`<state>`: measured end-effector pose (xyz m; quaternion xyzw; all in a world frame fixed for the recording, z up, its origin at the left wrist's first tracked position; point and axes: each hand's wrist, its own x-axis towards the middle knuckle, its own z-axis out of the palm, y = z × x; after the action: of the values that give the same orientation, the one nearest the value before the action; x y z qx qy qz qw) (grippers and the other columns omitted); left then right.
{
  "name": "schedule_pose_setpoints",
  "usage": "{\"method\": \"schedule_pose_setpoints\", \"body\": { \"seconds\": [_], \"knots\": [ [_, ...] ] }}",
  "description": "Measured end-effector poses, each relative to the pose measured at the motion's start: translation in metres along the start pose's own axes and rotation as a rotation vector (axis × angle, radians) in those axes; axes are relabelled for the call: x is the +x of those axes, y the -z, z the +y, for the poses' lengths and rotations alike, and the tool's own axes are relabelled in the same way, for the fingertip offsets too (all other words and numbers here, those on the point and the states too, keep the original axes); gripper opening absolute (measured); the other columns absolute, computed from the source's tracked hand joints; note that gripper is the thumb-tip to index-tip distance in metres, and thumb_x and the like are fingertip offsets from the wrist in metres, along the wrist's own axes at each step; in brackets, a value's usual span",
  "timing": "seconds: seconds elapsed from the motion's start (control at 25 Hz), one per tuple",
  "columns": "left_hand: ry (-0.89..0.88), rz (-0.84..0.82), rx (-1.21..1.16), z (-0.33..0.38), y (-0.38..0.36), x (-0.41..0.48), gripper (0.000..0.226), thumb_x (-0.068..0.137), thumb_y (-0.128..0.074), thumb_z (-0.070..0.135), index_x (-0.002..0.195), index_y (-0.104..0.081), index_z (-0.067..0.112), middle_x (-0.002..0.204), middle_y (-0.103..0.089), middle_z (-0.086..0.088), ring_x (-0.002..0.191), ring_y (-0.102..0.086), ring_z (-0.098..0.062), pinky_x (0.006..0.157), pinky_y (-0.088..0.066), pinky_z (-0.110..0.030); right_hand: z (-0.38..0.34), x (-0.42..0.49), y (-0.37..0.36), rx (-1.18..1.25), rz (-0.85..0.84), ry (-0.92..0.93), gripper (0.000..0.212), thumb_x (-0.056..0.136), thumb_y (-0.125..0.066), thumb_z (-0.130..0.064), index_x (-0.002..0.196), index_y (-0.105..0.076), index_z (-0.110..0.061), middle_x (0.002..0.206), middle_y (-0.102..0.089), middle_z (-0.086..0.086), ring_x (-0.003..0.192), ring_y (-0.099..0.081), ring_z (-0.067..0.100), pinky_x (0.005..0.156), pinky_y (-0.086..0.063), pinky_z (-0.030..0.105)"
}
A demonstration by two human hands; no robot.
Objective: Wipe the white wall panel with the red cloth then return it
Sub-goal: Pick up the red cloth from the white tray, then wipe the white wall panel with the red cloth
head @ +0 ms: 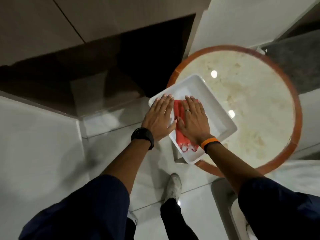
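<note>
The red cloth point(178, 113) lies folded inside a white rectangular tray point(218, 111) on a round table. My right hand point(194, 118) rests flat on the cloth, fingers straight and together, and covers most of it. Beside it, my left hand point(159, 115) lies flat over the tray's left rim, fingers extended, touching the cloth's left edge. A red patterned end of the cloth point(187, 147) shows below my right wrist. A white wall panel point(223, 19) rises behind the table.
The round table point(256, 101) has a pale stone top and an orange-brown rim. A dark recess point(107, 66) lies to the left under a beige panel. Glossy white floor tiles point(52, 144) surround my shoe point(174, 186).
</note>
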<state>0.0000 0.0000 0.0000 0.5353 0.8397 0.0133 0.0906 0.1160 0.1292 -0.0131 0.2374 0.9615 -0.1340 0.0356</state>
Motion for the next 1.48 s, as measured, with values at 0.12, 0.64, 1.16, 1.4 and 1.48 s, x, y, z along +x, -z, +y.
{"method": "schedule_pose_setpoints", "body": {
  "seconds": [0.12,0.64,1.16,1.4,1.48],
  "knots": [
    [0.025,-0.074,0.024,-0.009,-0.033,0.018,0.080,0.100,-0.032,0.054,0.160,-0.011,0.005,0.167,-0.012,-0.014,0.157,-0.013,-0.028,0.128,-0.010,-0.043,0.010,0.005,-0.039,-0.033,-0.052,-0.040,0.064,0.104,-0.036,-0.043,0.159,-0.026,-0.011,0.168,-0.023,0.015,0.158,-0.017,0.035,0.130,-0.011,0.054],
    [0.021,0.100,0.069,-0.021,-0.043,0.009,0.088,0.097,-0.025,0.063,0.160,-0.013,0.003,0.167,-0.011,-0.016,0.157,-0.010,-0.030,0.128,-0.009,-0.044,0.002,0.017,-0.041,0.233,0.234,-0.182,0.034,0.097,-0.057,-0.005,0.131,-0.065,-0.007,0.125,-0.058,0.015,0.114,-0.052,0.029,0.103,-0.050,0.042],
    [0.191,-0.006,0.184,-0.224,-0.058,-0.193,0.092,0.096,-0.024,0.066,0.159,-0.010,0.001,0.167,-0.007,-0.017,0.157,-0.009,-0.030,0.128,-0.010,-0.045,-0.228,-0.044,-0.044,0.699,0.424,-0.061,0.026,0.095,-0.060,0.000,0.119,-0.070,-0.003,0.109,-0.057,0.009,0.100,-0.045,0.003,0.094,-0.041,0.014],
    [0.195,-0.349,0.313,-0.330,-0.168,-0.269,0.092,0.098,-0.035,0.061,0.159,-0.004,0.000,0.167,-0.004,-0.018,0.157,-0.002,-0.032,0.128,-0.003,-0.045,-0.309,-0.049,-0.249,0.819,0.074,-0.207,0.034,0.084,-0.061,0.007,0.110,-0.074,-0.010,0.113,-0.063,0.022,0.106,-0.059,0.034,0.092,-0.049,0.037],
    [0.206,-0.452,0.382,-0.354,-0.211,-0.277,0.090,0.098,-0.039,0.056,0.159,-0.004,-0.001,0.167,-0.003,-0.019,0.157,0.000,-0.033,0.127,0.000,-0.046,-0.328,-0.048,-0.310,1.005,-0.015,-0.296,0.022,0.086,-0.063,0.000,0.101,-0.076,-0.009,0.109,-0.068,0.017,0.105,-0.065,0.031,0.094,-0.056,0.039]
  ]
}}
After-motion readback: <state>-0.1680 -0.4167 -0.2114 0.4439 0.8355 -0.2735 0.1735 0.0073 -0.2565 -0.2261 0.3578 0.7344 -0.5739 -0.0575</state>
